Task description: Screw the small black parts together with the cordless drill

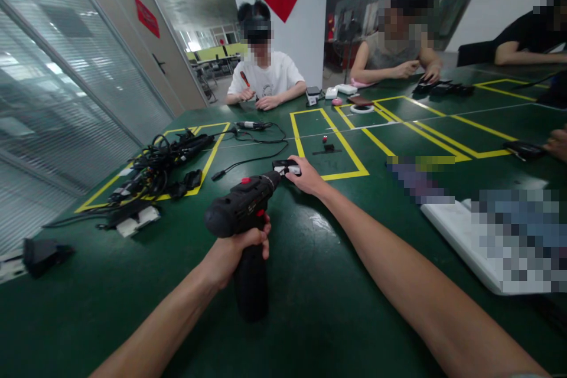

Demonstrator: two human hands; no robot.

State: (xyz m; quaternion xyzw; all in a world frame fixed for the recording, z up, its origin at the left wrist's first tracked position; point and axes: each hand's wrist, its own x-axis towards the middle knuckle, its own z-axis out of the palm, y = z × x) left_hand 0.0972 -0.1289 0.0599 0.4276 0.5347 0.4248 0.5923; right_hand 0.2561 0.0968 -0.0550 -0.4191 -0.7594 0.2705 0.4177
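My left hand (241,251) is wrapped round the grip of a black electric screwdriver (243,212) with a red switch, its nose pointing away from me. The tip meets a small black and white device (286,168) lying on the green table (310,307). My right hand (305,176) is closed on that device and holds it down near the edge of a yellow taped rectangle. A small red part (325,139) and a dark flat piece (328,148) lie inside the rectangle, beyond my hands.
A heap of black cables and tools (163,165) lies at the left, with a white-based part (133,221) nearer. A white tray (465,242) is at the right. Three people sit across the table at work; another person's hand (558,144) shows at the right edge.
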